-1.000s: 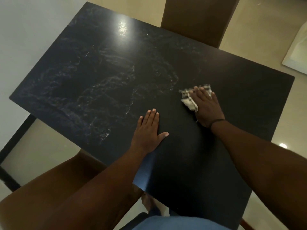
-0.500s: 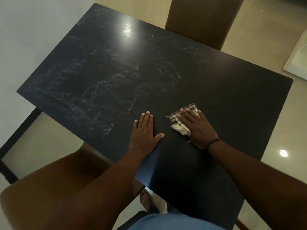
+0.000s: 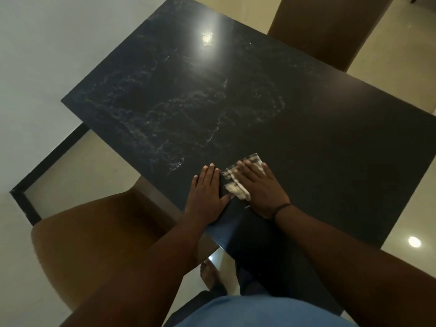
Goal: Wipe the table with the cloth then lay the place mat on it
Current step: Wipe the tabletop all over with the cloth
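Observation:
A black table (image 3: 330, 142) with pale streaky smears on its left half fills the head view. My right hand (image 3: 262, 190) presses flat on a small checked cloth (image 3: 238, 191) near the table's near corner; most of the cloth is hidden under the palm and fingers. Just left of it my left hand (image 3: 206, 193) rests flat on the tabletop, fingers straight, its thumb almost touching the cloth. No place mat is in view.
A brown chair (image 3: 94, 244) stands at the table's near left side, another brown chair (image 3: 330, 27) at the far side. A white wall (image 3: 47, 55) runs along the left. Glossy beige floor (image 3: 412, 232) lies to the right. My foot (image 3: 210, 274) shows under the table.
My right hand has slid the cloth toward me and leftward across the table, ending beside my left hand. The left hand has stayed pressed on the same spot.

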